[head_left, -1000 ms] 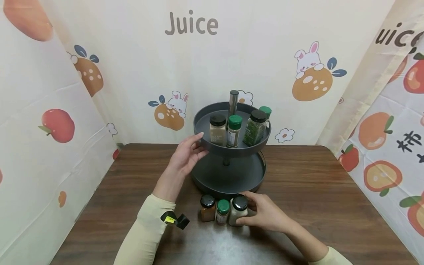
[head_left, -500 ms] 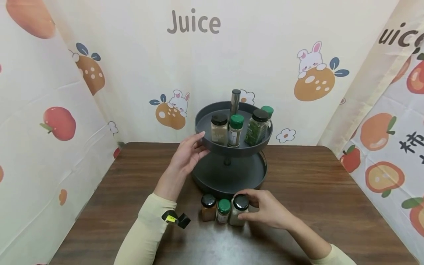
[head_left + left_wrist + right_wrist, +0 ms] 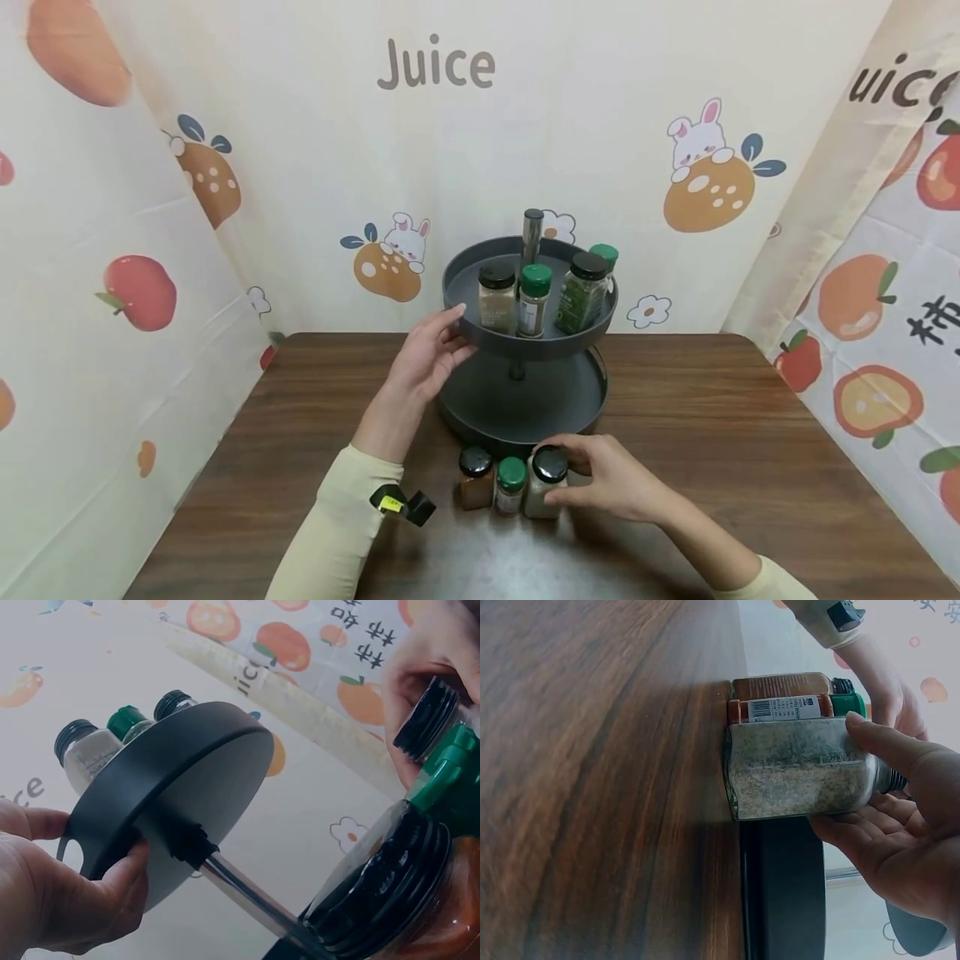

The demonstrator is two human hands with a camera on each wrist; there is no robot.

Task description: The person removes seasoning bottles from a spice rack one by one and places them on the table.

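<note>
My left hand grips the left rim of the upper tray of a dark grey two-tier turntable; the left wrist view shows thumb and fingers on either side of that rim. With thumb and fingers, my right hand holds a square glass spice jar with a black lid and pale speckled contents. It stands upright, its base apparently on the table. Beside it stand a small green-lidded spice bottle and a black-lidded jar of orange-brown spice. All three are in front of the lower tray.
On the upper tray stand a black-lidded beige jar, a green-lidded bottle, a larger jar with a green label and another green-lidded bottle. A metal post rises through the tray. Printed curtains surround the wooden table.
The head view has shifted slightly. My right thumb has moved up a little along the jar, which stays in place. My left hand remains on the upper tray's rim.
</note>
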